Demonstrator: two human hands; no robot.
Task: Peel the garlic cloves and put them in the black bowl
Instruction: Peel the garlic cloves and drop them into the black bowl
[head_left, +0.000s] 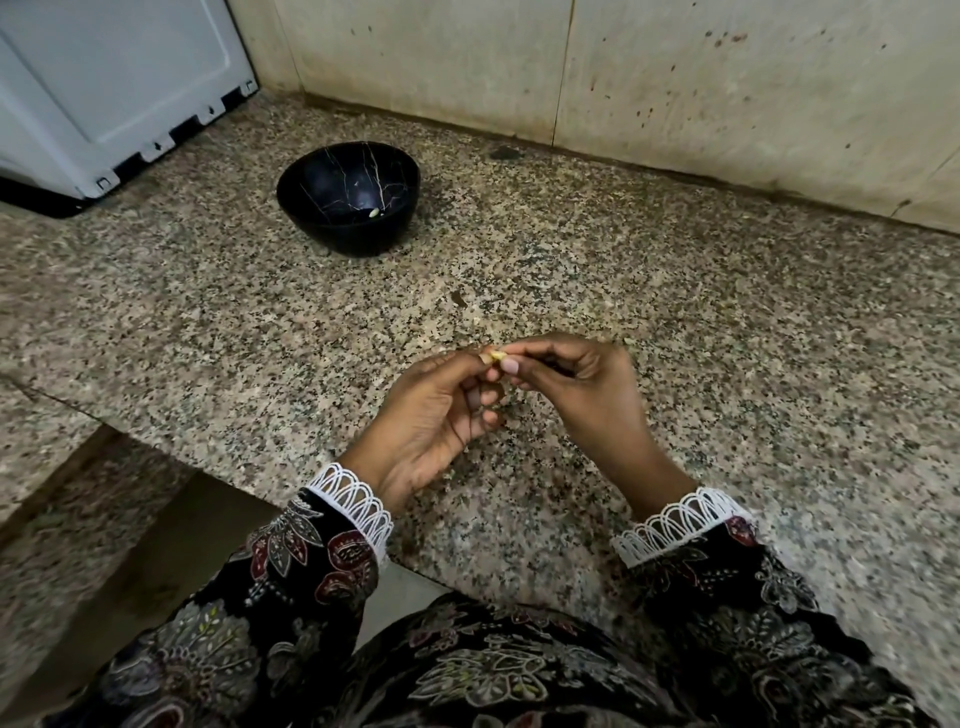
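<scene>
Granite counter (675, 291) runs under everything, and we take the bowl (311, 208) as our landmark: black, standing toward the wall, with one pale peeled clove (373, 212) lying at its bottom. Well nearer to us than the bowl, our hands meet above the counter. Between them sits the garlic (497, 356), a small yellowish bit of which little shows. Our left hand (436, 415) pinches it with thumb and forefinger, the other fingers curled loosely below. Our right hand (576, 384) closes its fingertips on the same piece from the other side, seemingly working at the skin; whether skin is lifting we cannot tell.

We judge the clove light, firm and a little slick once bare, its skin thin, dry and brittle. Best to hold it by its thick middle and pick at the skin from the tip or the root end, gripping gently so it does not squirt away from the bowl.
</scene>
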